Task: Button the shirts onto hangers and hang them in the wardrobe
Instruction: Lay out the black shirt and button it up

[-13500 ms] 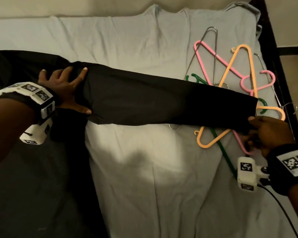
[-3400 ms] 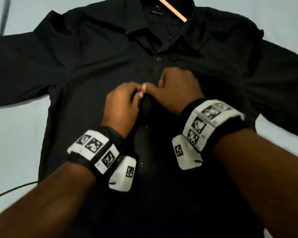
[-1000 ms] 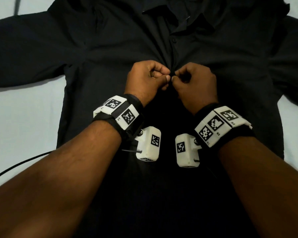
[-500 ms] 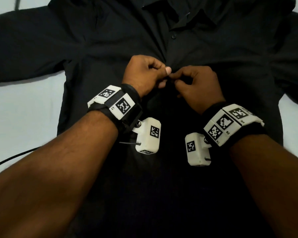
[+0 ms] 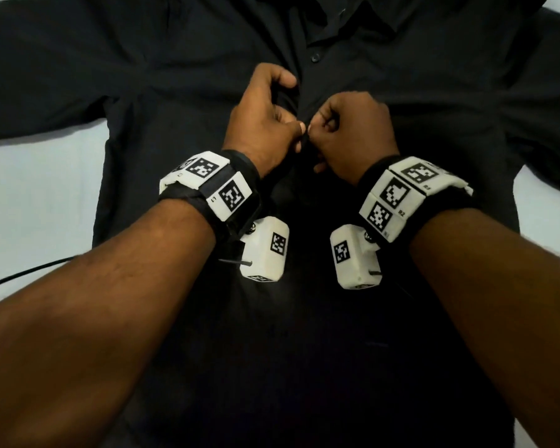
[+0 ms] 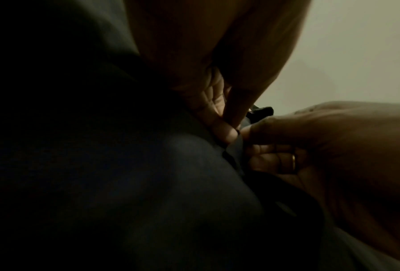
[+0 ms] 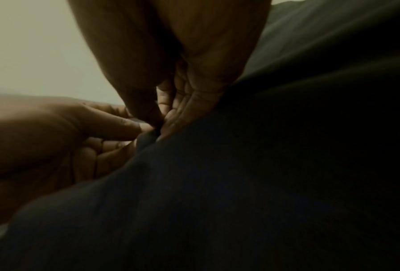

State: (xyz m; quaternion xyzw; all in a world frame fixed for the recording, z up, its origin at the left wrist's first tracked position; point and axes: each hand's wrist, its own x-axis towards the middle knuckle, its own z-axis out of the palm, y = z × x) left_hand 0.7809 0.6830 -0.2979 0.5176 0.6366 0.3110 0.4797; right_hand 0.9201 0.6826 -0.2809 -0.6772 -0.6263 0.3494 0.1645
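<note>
Pinching the black shirt point(image 5: 181, 69)'s placket at frame centre, left hand point(image 5: 260, 118) and right hand point(image 5: 353, 130) curl tightly, thumbs meeting.

Bare forearms; black wrist straps point(image 5: 243, 176) carrying white blocks with black square markers point(image 5: 232, 197); gold ring point(image 6: 293, 162).

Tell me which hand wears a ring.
The right hand: a thin gold ring circles one curled finger; the left hand, also pinching the black shirt, shows none.
</note>
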